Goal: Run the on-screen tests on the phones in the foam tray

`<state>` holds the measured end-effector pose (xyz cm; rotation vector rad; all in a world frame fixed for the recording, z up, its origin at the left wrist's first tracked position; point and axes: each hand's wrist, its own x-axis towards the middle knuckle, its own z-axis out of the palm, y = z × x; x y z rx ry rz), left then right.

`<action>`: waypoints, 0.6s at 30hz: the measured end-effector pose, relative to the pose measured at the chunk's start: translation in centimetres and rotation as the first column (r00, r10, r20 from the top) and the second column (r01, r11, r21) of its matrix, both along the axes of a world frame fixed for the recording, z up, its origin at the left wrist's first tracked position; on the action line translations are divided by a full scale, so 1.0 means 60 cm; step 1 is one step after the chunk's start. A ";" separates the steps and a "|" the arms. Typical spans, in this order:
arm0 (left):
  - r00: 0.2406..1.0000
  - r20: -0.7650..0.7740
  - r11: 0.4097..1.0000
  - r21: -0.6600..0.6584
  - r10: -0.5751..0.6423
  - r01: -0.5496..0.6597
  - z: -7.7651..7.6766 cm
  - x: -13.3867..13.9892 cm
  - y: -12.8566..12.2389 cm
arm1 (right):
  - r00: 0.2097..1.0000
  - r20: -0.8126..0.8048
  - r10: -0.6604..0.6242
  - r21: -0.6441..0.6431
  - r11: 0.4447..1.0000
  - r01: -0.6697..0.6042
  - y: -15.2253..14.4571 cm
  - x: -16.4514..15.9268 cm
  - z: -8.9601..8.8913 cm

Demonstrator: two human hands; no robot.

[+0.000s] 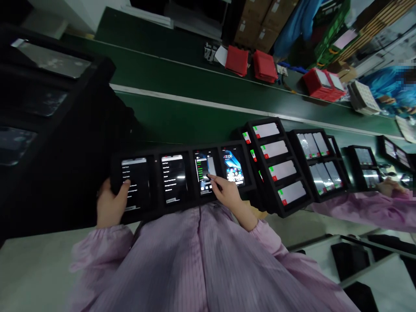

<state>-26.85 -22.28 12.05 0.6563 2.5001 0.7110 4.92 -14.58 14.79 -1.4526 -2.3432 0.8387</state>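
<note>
A long black tray (155, 184) lies across in front of me with phones in a row, their screens lit. My left hand (112, 201) grips the tray's left end, its thumb over the leftmost phone (139, 184), which displays a text menu. A similar menu fills the second phone (173, 180). At the screen of the third phone (200, 167), with green and red lines on it, is my right hand (227, 193). Its fingers are pinched together, with a small dark tip at their end that I cannot make out. The rightmost phone (232, 164) displays a clock and icons.
Black trays of pale-screened phones (277, 149) stand close on the right, with more trays (320, 160) beyond. A dark stack of trays (74, 71) rises at left. Red bundles (236, 60) lie across the green bench (169, 117). A co-worker's pink sleeve (354, 208) is at far right.
</note>
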 end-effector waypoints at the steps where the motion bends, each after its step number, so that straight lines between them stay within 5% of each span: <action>1: 1.000 0.007 1.000 -0.002 0.000 0.000 0.001 0.001 0.000 | 1.000 -0.005 0.002 -0.001 1.000 -0.002 -0.001 -0.003 0.000; 9: 1.000 0.002 1.000 -0.002 0.004 -0.004 0.006 0.004 -0.001 | 1.000 0.009 0.008 -0.010 1.000 -0.008 0.004 0.000 0.003; 15: 1.000 0.017 0.997 -0.071 -0.002 0.003 0.016 0.005 0.002 | 0.985 -0.058 -0.161 0.123 0.978 0.167 -0.009 0.106 0.015; 18: 1.000 0.007 0.998 -0.056 -0.026 0.026 0.017 0.005 0.003 | 0.989 -0.059 -0.134 0.134 0.981 0.141 -0.021 0.151 0.018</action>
